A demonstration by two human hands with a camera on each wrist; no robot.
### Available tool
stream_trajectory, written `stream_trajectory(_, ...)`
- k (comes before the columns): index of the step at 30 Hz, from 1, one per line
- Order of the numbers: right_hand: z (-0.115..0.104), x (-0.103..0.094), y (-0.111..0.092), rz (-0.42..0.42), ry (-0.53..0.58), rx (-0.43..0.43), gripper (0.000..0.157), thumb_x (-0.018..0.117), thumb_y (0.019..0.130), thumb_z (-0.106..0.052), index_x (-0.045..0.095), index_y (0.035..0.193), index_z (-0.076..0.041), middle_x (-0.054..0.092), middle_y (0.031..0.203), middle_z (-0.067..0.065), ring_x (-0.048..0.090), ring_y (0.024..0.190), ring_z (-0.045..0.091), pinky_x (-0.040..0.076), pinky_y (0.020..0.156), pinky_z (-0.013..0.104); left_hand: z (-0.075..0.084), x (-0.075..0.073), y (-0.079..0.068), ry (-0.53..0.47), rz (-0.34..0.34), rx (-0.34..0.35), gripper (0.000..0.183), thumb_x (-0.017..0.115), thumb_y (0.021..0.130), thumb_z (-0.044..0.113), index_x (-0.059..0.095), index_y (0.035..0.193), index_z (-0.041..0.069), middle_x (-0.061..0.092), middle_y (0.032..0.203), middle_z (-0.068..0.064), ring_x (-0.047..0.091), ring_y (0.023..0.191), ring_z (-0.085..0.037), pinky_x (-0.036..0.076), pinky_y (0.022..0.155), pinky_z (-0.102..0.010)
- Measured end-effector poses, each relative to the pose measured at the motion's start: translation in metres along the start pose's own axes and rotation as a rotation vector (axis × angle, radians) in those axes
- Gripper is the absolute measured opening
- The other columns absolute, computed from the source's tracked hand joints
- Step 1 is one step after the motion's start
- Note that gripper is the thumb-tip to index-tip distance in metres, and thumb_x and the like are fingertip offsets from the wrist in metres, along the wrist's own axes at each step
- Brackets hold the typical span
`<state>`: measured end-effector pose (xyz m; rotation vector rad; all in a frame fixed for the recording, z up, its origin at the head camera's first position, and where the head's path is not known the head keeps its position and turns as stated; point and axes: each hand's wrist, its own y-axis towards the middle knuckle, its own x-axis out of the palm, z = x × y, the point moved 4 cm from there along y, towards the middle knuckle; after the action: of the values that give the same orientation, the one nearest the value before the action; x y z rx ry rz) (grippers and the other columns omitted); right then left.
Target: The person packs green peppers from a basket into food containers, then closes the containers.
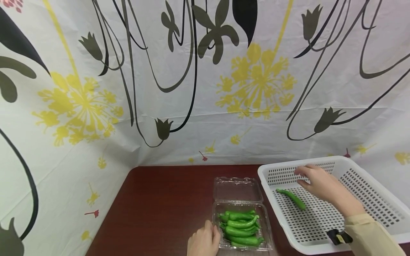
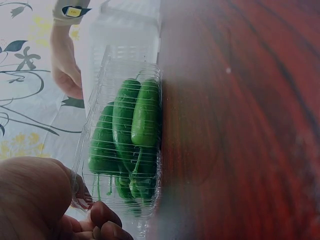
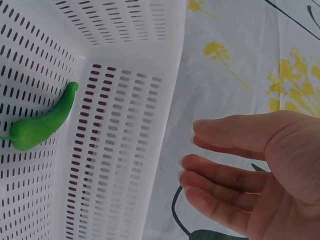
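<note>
A clear plastic clamshell container [image 1: 268, 227] stands on the table with its lid [image 1: 237, 190] folded back, holding several green peppers [image 1: 241, 232]. My left hand [image 1: 204, 240] grips the container's near left edge. The left wrist view shows its thumb and fingertips [image 2: 106, 215] at the container's corner, the peppers visible through the ribbed wall. Over the white perforated basket [image 1: 285, 227], my right hand [image 1: 323, 183] hovers with thumb and fingers parted and nothing between them. One green pepper [image 1: 292, 198] lies on the basket floor, left of that hand.
The dark red-brown table [image 1: 160, 206] extends to the left of the container. A patterned white cloth [image 1: 205, 99] hangs behind and at the left side. The basket's raised wall rises close beside the container. A small black device [image 1: 338, 236] sits at the right wrist.
</note>
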<state>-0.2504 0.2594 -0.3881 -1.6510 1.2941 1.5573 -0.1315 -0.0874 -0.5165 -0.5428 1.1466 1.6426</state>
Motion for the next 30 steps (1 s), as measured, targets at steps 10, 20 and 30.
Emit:
stream_trajectory(10,0.008,0.006,0.003,-0.052,0.012,0.036,0.019,0.074,0.086,-0.006,0.069,0.104,-0.002,0.066,0.099,0.017,0.066,0.088,0.035,0.054,0.071,0.052,-0.003,0.003,-0.001,-0.014,-0.019,-0.007,0.029,0.064,0.091,0.021,0.043,0.072,0.016,0.042,0.052,0.005,0.05,0.041,-0.021,0.031,0.038,-0.034)
stream_trajectory(20,0.017,0.019,0.009,-0.094,0.015,0.025,0.019,0.075,0.085,-0.006,0.069,0.102,-0.001,0.066,0.095,0.015,0.065,0.086,0.034,0.054,0.071,0.05,-0.003,0.003,-0.001,-0.011,-0.008,-0.004,0.029,0.065,0.09,0.02,0.043,0.071,0.016,0.041,0.052,0.005,0.05,0.041,-0.021,0.03,0.037,-0.034)
stream_trajectory(30,0.025,0.032,0.011,-0.157,0.019,0.055,0.026,0.077,0.084,-0.007,0.066,0.106,0.002,0.064,0.09,0.011,0.063,0.08,0.027,0.052,0.068,0.046,-0.001,0.002,-0.001,0.008,0.035,0.009,0.031,0.066,0.088,0.019,0.041,0.07,0.016,0.042,0.051,0.004,0.051,0.041,-0.023,0.03,0.037,-0.034)
